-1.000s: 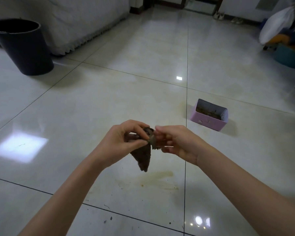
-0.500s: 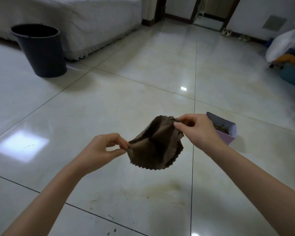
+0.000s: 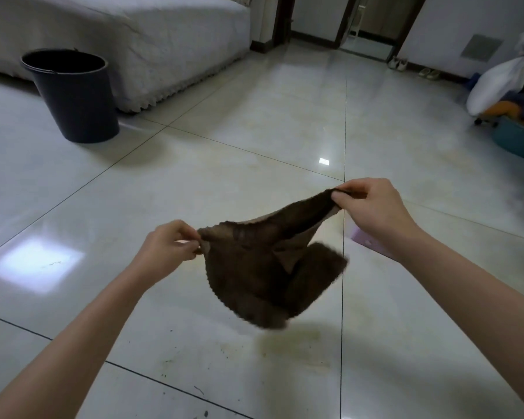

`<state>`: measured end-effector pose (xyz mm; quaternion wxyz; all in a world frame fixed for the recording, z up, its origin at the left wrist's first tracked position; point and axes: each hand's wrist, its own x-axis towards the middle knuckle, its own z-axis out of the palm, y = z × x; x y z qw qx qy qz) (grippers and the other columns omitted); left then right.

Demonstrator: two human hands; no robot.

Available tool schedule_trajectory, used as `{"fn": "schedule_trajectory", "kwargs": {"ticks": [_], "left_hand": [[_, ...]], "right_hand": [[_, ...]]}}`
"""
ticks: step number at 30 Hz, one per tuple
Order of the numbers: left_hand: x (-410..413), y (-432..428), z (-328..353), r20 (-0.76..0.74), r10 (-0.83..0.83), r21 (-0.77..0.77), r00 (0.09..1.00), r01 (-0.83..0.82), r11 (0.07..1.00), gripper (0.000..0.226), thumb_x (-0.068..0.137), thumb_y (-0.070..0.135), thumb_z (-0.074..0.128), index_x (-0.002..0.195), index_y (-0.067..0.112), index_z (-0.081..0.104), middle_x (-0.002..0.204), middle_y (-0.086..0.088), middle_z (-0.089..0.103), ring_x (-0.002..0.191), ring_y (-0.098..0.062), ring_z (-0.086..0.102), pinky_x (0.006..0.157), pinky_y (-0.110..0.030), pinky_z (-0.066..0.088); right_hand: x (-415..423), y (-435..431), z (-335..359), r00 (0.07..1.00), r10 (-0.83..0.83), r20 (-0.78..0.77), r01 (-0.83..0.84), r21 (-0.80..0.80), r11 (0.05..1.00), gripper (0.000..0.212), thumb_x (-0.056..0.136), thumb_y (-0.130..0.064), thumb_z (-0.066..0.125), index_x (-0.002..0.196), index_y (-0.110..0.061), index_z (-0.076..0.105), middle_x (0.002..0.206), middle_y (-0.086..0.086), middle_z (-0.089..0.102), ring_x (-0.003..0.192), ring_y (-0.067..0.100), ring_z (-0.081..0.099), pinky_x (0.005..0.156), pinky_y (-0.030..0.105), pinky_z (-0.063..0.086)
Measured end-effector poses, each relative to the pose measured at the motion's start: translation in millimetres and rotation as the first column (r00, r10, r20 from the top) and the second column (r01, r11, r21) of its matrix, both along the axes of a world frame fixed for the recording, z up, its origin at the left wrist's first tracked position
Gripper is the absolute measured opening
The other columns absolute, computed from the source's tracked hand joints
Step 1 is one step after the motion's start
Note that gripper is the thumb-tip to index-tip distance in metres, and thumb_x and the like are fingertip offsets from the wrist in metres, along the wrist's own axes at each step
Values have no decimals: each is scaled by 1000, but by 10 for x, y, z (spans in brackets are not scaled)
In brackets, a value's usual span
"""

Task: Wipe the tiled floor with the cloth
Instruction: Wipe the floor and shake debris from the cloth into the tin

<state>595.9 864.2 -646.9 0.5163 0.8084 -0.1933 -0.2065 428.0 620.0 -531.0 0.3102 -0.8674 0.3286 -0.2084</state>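
Underfoot, the glossy tiled floor (image 3: 254, 146) fills the room. White-draped bed (image 3: 133, 40) at far left, dark bucket (image 3: 73, 95) standing just beside it. Brown cloth (image 3: 254, 276) hangs in the air between both hands, above a yellowish smear (image 3: 300, 343) on the tile. Left hand (image 3: 167, 249) pinches the lower corner, right hand (image 3: 372, 210) the higher one, thumbs and fingertips clamped on fabric.

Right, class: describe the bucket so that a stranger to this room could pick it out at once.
Find the white-draped furniture at far left. On the tiled floor beside its fringed edge stands the bucket. It is the only dark, tall, open-topped container; the teal tub at far right is lower.
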Motion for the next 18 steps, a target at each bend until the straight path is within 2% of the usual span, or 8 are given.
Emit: {"fn": "schedule_trajectory", "kwargs": {"ticks": [2, 5, 8, 11, 12, 14, 15, 18], "left_hand": [[34, 13, 96, -225, 32, -221, 974, -83, 972, 11, 93, -5, 55, 86, 4, 58, 89, -15, 66, 84, -28, 65, 69, -30, 59], [98, -3, 221, -340, 52, -348, 939, -177, 921, 13, 96, -2, 50, 89, 7, 55, 89, -13, 64, 82, -24, 65, 72, -33, 55], [182, -47, 337, -346, 36, -398, 937, -181, 899, 14, 96, -1, 49, 92, 10, 56, 88, -11, 65, 80, -23, 67, 73, -33, 55], [248, -90, 440, -295, 6, -423, 956, -136, 896, 15, 96, 0, 50, 92, 12, 57, 85, -7, 66, 75, -18, 67, 71, -28, 56], [271, -101, 464, -289, -4, -435, 957, -127, 892, 15, 95, 0, 51, 92, 13, 58, 84, -4, 67, 75, -16, 67, 70, -28, 56], [317, -117, 498, -295, -27, -456, 955, -116, 882, 15, 95, 1, 51, 92, 14, 58, 77, 1, 69, 71, -13, 66, 66, -26, 56], [336, -123, 504, -296, -35, -455, 955, -109, 884, 16, 95, 1, 51, 92, 14, 58, 73, 3, 69, 68, -12, 65, 64, -26, 56], [376, -170, 484, -291, -33, -404, 956, -92, 910, 16, 95, 0, 51, 92, 14, 58, 71, 4, 68, 68, -13, 62, 69, -30, 54]], "right_hand": [[0, -57, 3, 997, -63, 41, 53, 213, 976, 9, 93, -17, 61, 94, -14, 70, 85, -2, 64, 86, 15, 60, 69, 21, 43], [-35, -108, -14, 990, -112, 85, 70, 400, 914, 14, 95, -13, 58, 83, -17, 63, 95, 10, 63, 90, 25, 61, 75, 30, 54], [-67, -137, -23, 981, -159, 112, 98, 422, 901, 8, 96, -13, 58, 91, -14, 64, 106, 17, 65, 97, 29, 65, 80, 32, 57], [-75, -164, -25, 967, -204, 155, 118, 437, 892, 7, 96, -13, 58, 100, -12, 64, 105, 15, 65, 93, 27, 65, 61, 19, 56], [-78, -172, -33, 963, -214, 164, 122, 442, 889, 7, 96, -13, 58, 100, -12, 64, 104, 14, 65, 90, 26, 65, 60, 19, 56], [-88, -196, -68, 963, -226, 144, 141, 442, 886, 6, 96, -15, 58, 99, -15, 64, 103, 13, 66, 88, 27, 66, 73, 32, 60], [-95, -207, -96, 966, -221, 133, 141, 446, 884, 6, 96, -14, 58, 98, -15, 64, 104, 14, 66, 90, 28, 66, 74, 35, 60], [-84, -232, -204, 976, -195, 100, 121, 497, 859, 9, 97, -11, 56, 92, -14, 63, 108, 16, 64, 96, 29, 65, 59, 25, 59]]}}
